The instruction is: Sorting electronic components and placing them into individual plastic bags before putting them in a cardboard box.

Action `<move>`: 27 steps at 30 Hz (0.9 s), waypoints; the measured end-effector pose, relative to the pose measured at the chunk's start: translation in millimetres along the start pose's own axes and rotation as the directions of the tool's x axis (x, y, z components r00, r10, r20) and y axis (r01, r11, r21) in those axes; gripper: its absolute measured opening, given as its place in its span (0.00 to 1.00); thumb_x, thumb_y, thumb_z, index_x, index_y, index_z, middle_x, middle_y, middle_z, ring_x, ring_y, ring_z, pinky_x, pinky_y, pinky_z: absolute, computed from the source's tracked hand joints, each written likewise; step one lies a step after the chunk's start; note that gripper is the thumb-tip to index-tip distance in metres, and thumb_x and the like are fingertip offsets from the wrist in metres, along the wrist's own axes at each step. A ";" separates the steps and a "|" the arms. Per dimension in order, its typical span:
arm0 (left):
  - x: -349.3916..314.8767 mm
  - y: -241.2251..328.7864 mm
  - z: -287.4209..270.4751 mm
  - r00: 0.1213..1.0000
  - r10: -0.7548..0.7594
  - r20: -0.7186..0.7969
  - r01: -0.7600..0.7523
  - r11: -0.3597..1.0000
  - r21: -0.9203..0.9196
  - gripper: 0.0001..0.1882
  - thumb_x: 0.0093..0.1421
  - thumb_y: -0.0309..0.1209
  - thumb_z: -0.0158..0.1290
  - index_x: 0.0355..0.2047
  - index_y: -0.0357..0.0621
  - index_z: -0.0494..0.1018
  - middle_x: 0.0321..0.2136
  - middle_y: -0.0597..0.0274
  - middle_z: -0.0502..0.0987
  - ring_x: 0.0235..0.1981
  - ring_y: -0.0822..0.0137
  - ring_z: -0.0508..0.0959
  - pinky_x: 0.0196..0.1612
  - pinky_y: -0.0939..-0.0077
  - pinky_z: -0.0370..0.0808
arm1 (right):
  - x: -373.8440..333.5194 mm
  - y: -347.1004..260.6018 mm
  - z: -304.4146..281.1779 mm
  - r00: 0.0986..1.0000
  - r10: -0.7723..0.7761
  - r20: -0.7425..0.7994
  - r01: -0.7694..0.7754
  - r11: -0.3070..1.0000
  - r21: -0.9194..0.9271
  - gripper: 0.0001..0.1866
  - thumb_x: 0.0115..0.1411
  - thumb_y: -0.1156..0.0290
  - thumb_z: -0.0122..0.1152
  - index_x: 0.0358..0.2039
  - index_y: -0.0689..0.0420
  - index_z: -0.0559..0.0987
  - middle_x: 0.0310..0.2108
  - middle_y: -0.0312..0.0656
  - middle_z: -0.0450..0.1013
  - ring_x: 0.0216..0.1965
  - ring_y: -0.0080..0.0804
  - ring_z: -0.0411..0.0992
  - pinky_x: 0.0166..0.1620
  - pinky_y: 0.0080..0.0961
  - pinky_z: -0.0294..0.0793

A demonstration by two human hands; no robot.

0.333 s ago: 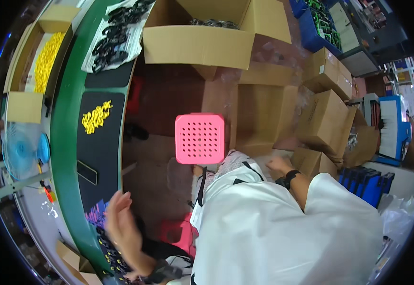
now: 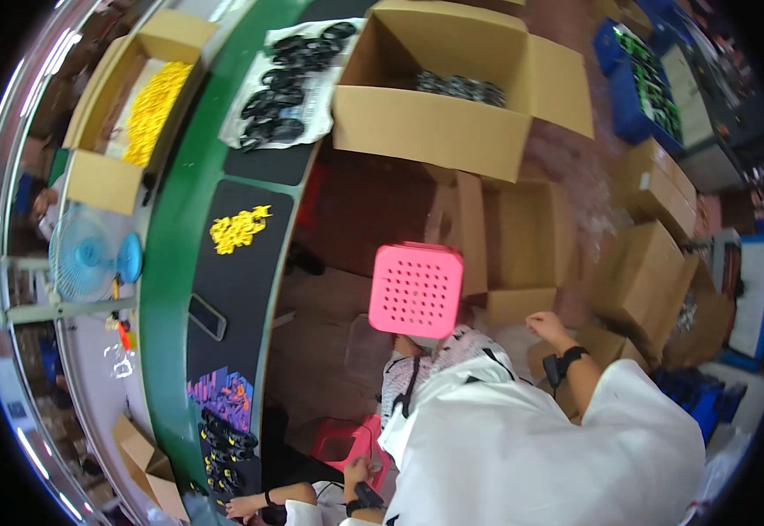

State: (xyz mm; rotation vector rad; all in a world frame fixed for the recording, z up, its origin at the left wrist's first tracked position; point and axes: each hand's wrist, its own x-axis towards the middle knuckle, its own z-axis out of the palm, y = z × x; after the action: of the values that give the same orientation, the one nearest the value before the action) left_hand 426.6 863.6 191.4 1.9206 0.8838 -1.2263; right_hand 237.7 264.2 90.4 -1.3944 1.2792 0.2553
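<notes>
Leftmost, an open carton (image 2: 106,167) holds yellow parts (image 2: 152,110), and a small blue fan (image 2: 92,254) stands below it. Next comes the green-edged belt (image 2: 171,263), curving down the view. On its black mat lie a bunch of black rings on a white sheet (image 2: 281,83), a loose heap of yellow pieces (image 2: 238,229), 1 dark phone (image 2: 207,316) and a purple patterned packet (image 2: 224,396).

Lower down the belt sits a cluster of black parts (image 2: 224,451). The left hand (image 2: 241,506) lies at the bottom edge just beside them, coming out of a white sleeve. It is too small to tell whether it grips anything.

A second hand (image 2: 355,473) with a dark watch touches a low red stool (image 2: 338,447); I cannot tell whose it is. Above that, a pink perforated stool seat (image 2: 415,289) shows. A large open box (image 2: 434,96) further up holds dark parts.

The right hand (image 2: 547,326), with a black watch on its wrist, reaches to a folded cardboard box (image 2: 509,307). Its fingers are bent at the flap, but I cannot tell whether they clasp it. More brown boxes (image 2: 640,263) stand right of it, then blue crates (image 2: 640,88)
</notes>
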 end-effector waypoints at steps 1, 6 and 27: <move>-25.0 11.1 8.9 0.999 -0.042 -0.016 0.038 0.982 -0.183 0.14 0.63 0.35 0.48 0.45 0.41 0.70 0.32 0.54 0.78 0.28 0.65 0.78 0.29 0.73 0.76 | -1.3 -24.1 2.5 1.000 -0.021 0.018 0.021 1.000 -0.007 0.13 0.59 0.65 0.57 0.35 0.63 0.80 0.31 0.39 0.78 0.30 0.23 0.75 0.32 0.21 0.73; -23.8 28.7 -4.8 0.990 0.124 -0.068 -0.138 0.954 -0.266 0.16 0.65 0.35 0.47 0.50 0.40 0.69 0.37 0.56 0.78 0.33 0.66 0.79 0.33 0.75 0.76 | -14.2 -86.6 31.8 0.992 -0.122 0.024 0.123 0.992 -0.026 0.12 0.58 0.70 0.55 0.39 0.63 0.79 0.30 0.38 0.77 0.29 0.24 0.75 0.34 0.22 0.73; 98.0 55.6 -190.0 0.934 0.331 0.135 -0.243 0.864 -0.441 0.19 0.67 0.36 0.45 0.54 0.40 0.67 0.45 0.53 0.75 0.41 0.62 0.77 0.44 0.70 0.75 | -78.2 -220.1 293.2 0.831 -0.522 0.194 0.548 0.705 -0.450 0.17 0.60 0.59 0.55 0.43 0.57 0.79 0.39 0.50 0.76 0.40 0.42 0.76 0.44 0.33 0.73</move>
State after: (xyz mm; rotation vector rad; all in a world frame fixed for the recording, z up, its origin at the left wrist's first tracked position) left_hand 592.5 1008.2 171.8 1.4843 0.6537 -0.9433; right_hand 526.5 483.8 184.9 -2.1254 0.7222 0.2165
